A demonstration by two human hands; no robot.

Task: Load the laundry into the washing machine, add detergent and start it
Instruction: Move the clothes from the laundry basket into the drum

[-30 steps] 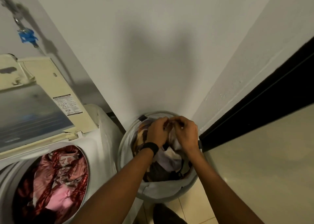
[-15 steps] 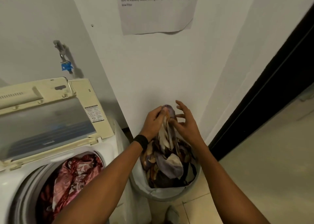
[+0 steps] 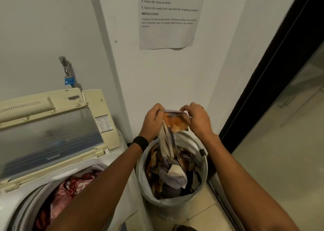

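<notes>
A patterned cloth (image 3: 169, 143) in orange, lilac and white hangs from both my hands above the round grey laundry basket (image 3: 204, 162). My left hand (image 3: 152, 119) grips its top edge on the left, my right hand (image 3: 197, 119) pinches the same edge on the right. Most of the cloth still lies in the basket with other dark laundry. The top-loading washing machine (image 3: 112, 159) stands to the left with its lid (image 3: 52, 130) raised. Red and pink laundry (image 3: 68, 194) lies in its drum, partly hidden by my left forearm.
A printed instruction sheet (image 3: 169, 16) hangs on the white wall behind the basket. A tap with a blue fitting (image 3: 68, 80) sits above the machine. A dark door frame (image 3: 273, 76) runs along the right, with tiled floor (image 3: 280, 169) beyond it.
Both hands have risen out of the basket, drawing the patterned cloth up with them, and have moved apart along its top edge. My view has tilted upward.
</notes>
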